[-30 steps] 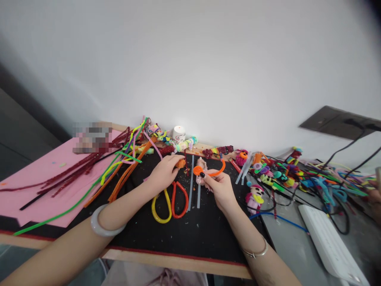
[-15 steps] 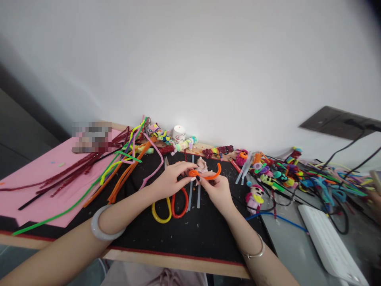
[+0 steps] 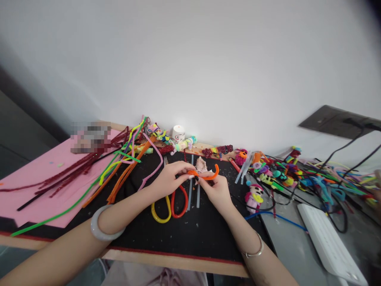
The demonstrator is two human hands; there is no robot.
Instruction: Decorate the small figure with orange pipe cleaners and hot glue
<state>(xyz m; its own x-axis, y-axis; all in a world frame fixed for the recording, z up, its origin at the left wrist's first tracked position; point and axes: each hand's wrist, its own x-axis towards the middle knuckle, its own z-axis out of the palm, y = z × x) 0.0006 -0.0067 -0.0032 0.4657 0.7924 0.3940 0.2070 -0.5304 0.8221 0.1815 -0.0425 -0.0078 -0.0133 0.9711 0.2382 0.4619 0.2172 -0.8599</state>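
Note:
Both my hands meet over the black mat, pinching one orange pipe cleaner. My left hand grips its coiled left end with fingertips closed. My right hand pinches the middle, and the free end curls up to the right. Below the hands lie scissors with a yellow and a red handle loop and two clear glue sticks. A small pale object sits just behind the pipe cleaner.
Long pipe cleaners in several colours fan over pink paper at the left. A white jar stands by the wall. Finished pipe-cleaner figures, black cables and a white power strip crowd the right.
My left hand left the spot near the back of the mat and came to the orange pipe cleaner, taking hold of its coiled end. My right hand shifted slightly left with it.

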